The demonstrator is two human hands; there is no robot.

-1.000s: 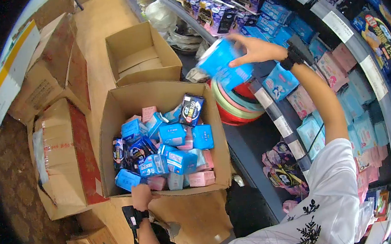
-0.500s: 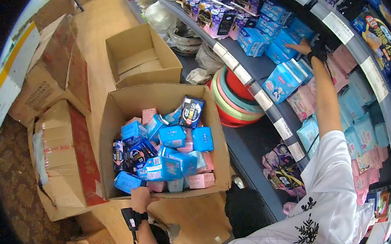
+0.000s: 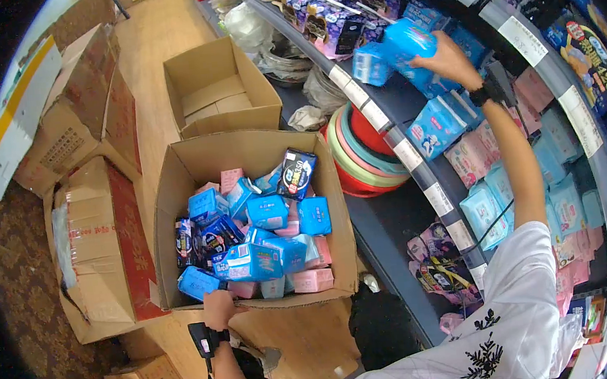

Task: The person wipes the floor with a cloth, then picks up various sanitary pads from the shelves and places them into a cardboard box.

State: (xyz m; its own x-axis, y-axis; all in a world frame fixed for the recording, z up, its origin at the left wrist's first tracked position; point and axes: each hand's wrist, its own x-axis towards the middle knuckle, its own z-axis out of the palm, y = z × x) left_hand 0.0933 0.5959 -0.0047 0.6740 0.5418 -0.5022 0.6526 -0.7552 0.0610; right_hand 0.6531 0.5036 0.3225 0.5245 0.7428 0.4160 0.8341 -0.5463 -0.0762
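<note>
Head view: right hand grasping a bright blue soft plastic packet at the store shelf.

The packet sits up and to the person's right, at full arm's reach, its long axis tilted toward the shelf's blue stock; the right hand alone bears it. The left hand lies low, closed over the near rim of the open brown cardboard carton (filled with blue and pink packets), well apart from the shelf.

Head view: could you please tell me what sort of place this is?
Probably a shop aisle: shelves carry price strips and rows of packets, and an open carton of packets sits on the floor.
</note>
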